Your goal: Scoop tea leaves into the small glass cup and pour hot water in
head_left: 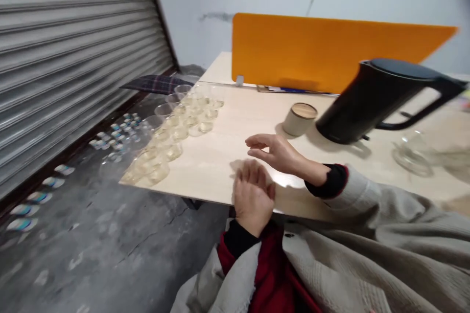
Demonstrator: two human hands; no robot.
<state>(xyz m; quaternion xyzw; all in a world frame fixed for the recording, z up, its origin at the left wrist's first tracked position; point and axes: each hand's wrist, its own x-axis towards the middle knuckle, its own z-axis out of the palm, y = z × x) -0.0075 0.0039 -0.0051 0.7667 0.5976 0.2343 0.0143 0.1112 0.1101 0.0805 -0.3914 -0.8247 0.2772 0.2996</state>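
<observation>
My left hand is over the front edge of the pale wooden table, fingers stretched forward and nothing in it. Just above and to its right, my right hand points leftward with its thumb apart from the fingers, also holding nothing. Several see-through plastic cups with a pale yellowish liquid stand in rows along the table's left end. Beyond my right hand sits a small pale canister with a wooden lid. Beside it stands a black electric kettle, its handle to the right.
An orange divider panel rises at the back of the table. A glass vessel lies at the right, partly blurred. Several small cups or bottles with white and blue line the grey floor by the roller shutter.
</observation>
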